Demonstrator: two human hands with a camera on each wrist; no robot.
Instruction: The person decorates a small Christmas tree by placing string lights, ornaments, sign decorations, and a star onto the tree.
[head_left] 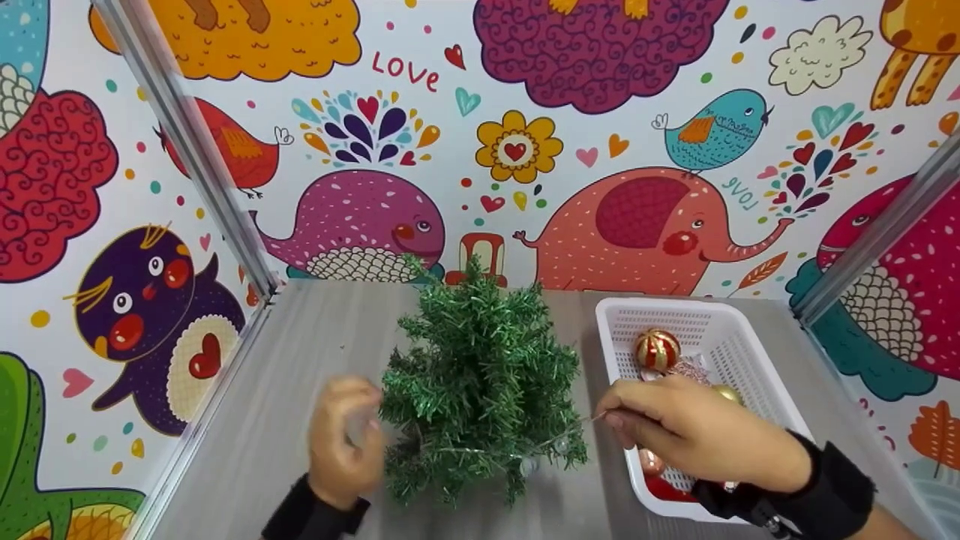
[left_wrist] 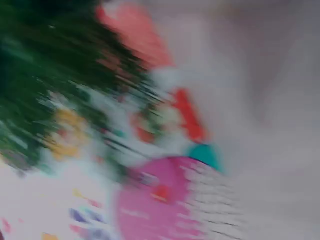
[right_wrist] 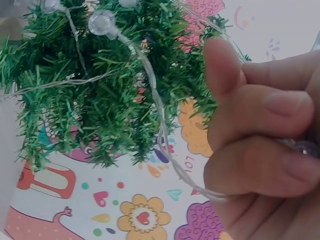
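A small green artificial Christmas tree (head_left: pixel 480 375) stands on the table between the two hands. My right hand (head_left: pixel 682 427) is at its right side, over the near end of the white basket, and grips the clear wire of a string of lights (right_wrist: pixel 159 110). The wire runs taut from my curled fingers into the branches. A round clear bulb (right_wrist: pixel 102 23) shows on it in the right wrist view. My left hand (head_left: pixel 345 439), blurred, is beside the tree's left branches, with its fingers loosely bent and nothing visible in it.
The white plastic basket (head_left: pixel 757 330) to the right holds a red-and-gold striped ball (head_left: pixel 658 349) and several other ornaments. A patterned wall backs the grey table (head_left: pixel 315 322), with metal frame posts (head_left: pixel 202 165) at both sides.
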